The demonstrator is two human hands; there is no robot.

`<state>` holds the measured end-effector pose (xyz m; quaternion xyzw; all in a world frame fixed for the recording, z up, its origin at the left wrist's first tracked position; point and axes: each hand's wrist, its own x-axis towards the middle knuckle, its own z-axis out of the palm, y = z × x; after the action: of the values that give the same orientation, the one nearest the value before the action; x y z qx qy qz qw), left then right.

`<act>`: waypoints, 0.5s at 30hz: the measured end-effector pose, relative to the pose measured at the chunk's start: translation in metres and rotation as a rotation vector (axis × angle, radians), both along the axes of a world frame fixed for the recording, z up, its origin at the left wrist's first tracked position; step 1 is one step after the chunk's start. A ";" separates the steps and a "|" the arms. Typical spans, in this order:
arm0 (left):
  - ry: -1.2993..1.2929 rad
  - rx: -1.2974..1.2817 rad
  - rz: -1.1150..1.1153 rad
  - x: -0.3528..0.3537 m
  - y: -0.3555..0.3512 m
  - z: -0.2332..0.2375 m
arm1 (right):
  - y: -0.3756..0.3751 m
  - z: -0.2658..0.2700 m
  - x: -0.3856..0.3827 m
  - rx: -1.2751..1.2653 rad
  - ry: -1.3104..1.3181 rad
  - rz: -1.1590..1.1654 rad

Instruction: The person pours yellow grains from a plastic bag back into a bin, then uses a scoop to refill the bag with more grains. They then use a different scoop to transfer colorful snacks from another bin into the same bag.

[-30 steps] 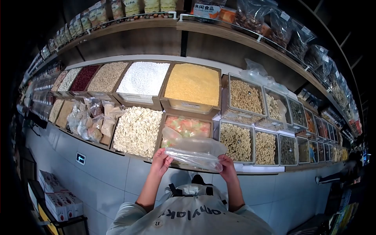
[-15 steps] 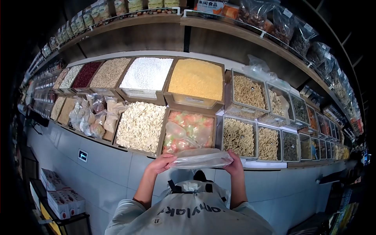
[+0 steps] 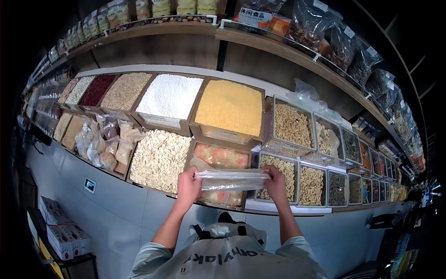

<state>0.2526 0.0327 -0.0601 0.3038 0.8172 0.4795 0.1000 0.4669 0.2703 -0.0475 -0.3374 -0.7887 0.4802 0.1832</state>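
My left hand [image 3: 187, 184] and my right hand [image 3: 275, 182] each pinch one end of a clear plastic bag [image 3: 231, 179], stretched flat between them. The bag hangs over the front of a wooden bin of pink, green and white pieces [image 3: 221, 157]. To the left lies a bin of pale flat slices [image 3: 159, 159]. To the right stands a clear box of light brown nuts [image 3: 281, 182].
Behind are bins of yellow grain [image 3: 230, 107] and white grain [image 3: 170, 96]. Small tied bags [image 3: 106, 142] fill a bin at left. Clear boxes of nuts and seeds [image 3: 337, 189] run right. Packaged goods line the top shelf [image 3: 325, 35]. Boxes [image 3: 62, 235] sit on the floor at left.
Both hands have risen and moved forward with the bag, from below the counter edge to over the bin of coloured pieces. The bag is now pulled tighter and flatter.
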 end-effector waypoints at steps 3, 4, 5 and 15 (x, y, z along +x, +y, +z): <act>0.013 0.262 0.023 -0.022 0.060 0.066 | 0.045 0.058 -0.046 -0.026 0.411 -0.042; 0.041 0.319 0.022 -0.038 0.081 0.077 | 0.060 0.078 -0.061 0.178 0.431 -0.050; 0.028 0.387 -0.013 -0.057 0.103 0.084 | 0.075 0.096 -0.076 0.382 0.451 -0.059; -0.044 0.540 0.044 -0.065 0.114 0.107 | 0.260 0.093 -0.191 0.539 0.425 -0.220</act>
<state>0.1878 0.1465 0.0471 0.2911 0.6637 0.6886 0.0225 0.2760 0.5303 0.0460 -0.2525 -0.7901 0.2917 0.4763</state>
